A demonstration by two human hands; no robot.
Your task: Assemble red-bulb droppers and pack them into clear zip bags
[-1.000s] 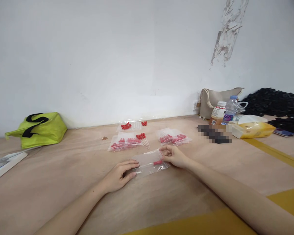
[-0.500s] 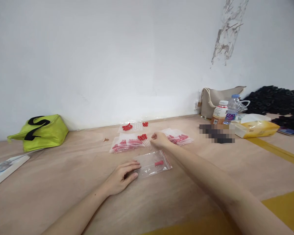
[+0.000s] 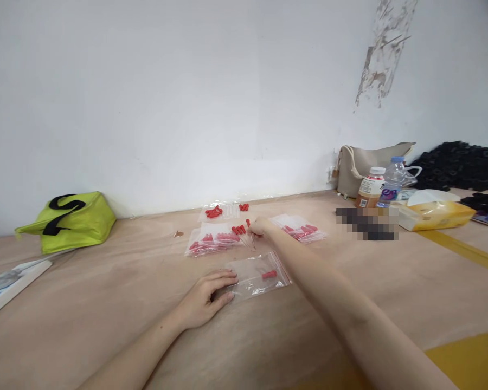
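Observation:
A clear zip bag lies flat on the table, with one red-bulbed dropper inside it. My left hand rests at the bag's left end, fingers stretched out and touching its edge. Farther off, my right hand is closed in a pinch on a red-topped dropper, whose thin clear tube slants down to the table. Just left of it lie several loose droppers side by side. Filled bags of droppers are piled on the left and on the right of that hand.
Loose red bulbs and clear tubes lie by the wall. To the left are a lime-green bag and a white tray-like item. Bottles, a tissue pack, a beige bag and black parts stand right.
My right hand has closed on a dropper, which now stands apart from the others with its top tipped up. The left hand stays at the clear bag. The whole view has shifted slightly.

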